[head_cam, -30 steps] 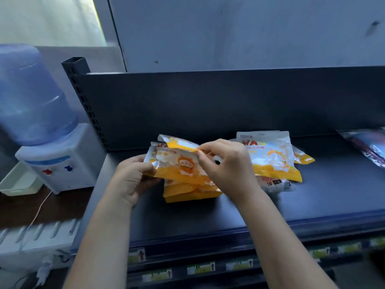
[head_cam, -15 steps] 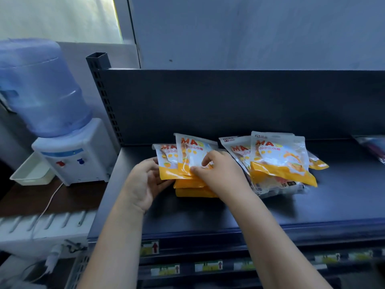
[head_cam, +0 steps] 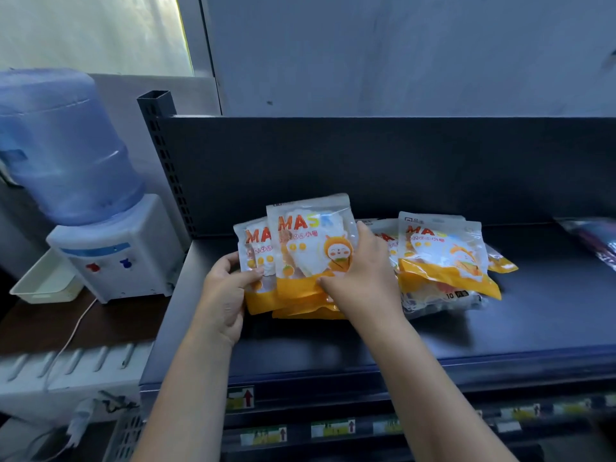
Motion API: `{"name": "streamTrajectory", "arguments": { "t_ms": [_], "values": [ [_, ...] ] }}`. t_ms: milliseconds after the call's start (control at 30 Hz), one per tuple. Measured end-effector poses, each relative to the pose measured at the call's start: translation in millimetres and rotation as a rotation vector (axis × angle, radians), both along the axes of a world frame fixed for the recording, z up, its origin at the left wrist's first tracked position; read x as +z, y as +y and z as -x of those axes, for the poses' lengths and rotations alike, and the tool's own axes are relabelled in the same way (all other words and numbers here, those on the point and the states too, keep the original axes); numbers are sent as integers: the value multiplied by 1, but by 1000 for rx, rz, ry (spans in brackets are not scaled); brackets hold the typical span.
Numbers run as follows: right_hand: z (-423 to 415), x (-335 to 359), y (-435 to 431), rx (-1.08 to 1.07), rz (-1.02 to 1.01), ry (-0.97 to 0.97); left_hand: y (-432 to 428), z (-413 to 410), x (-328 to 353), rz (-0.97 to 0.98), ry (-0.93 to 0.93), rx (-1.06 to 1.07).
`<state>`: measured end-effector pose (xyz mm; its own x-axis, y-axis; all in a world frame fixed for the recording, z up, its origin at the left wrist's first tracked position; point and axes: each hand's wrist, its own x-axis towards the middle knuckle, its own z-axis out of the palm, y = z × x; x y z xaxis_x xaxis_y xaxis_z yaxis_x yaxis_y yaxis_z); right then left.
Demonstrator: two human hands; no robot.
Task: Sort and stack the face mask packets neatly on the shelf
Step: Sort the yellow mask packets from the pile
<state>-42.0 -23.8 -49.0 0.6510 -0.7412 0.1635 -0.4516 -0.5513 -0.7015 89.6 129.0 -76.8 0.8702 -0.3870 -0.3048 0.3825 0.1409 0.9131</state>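
Observation:
Orange-and-white face mask packets lie on the dark shelf [head_cam: 333, 345]. A small stack [head_cam: 293, 305] sits left of centre, with a top packet [head_cam: 310, 241] printed MASK tilted up toward me. My right hand [head_cam: 360, 281] holds that packet at its right edge and lower part, thumb on the orange band. My left hand [head_cam: 226, 291] grips the left side of the stack, thumb on a lower packet [head_cam: 255, 248]. A second loose pile of packets [head_cam: 443, 261] lies to the right, untouched.
A water dispenser [head_cam: 110, 255] with a blue bottle stands left of the shelf post [head_cam: 160, 148], beside a white tray [head_cam: 43, 281]. A dark packet [head_cam: 596, 241] lies at the shelf's far right. The shelf back panel [head_cam: 400, 168] rises behind the packets.
My right hand has raised the top packet more upright over the left stack and slid to its right edge. My left hand stays on the stack's left side. The view has shifted.

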Motion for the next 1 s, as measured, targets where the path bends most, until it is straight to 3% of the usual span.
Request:
{"name": "streamTrajectory", "arguments": {
  "t_ms": [167,300,400,600,1000],
  "values": [
    [7,-5,-3,-87,-138,-245,-1,3,4,51,-35,15],
    [14,0,-14,-99,-422,-425,-1,6,11,75,-96,28],
    [19,6,-24,-88,-678,-477,-3,12,19,102,-142,31],
    [42,18,-44,-110,-857,-643,-16,26,36,115,-217,30],
    [119,35,-128,-189,-794,-726,-91,74,56,165,-163,-91]
  ]
}}
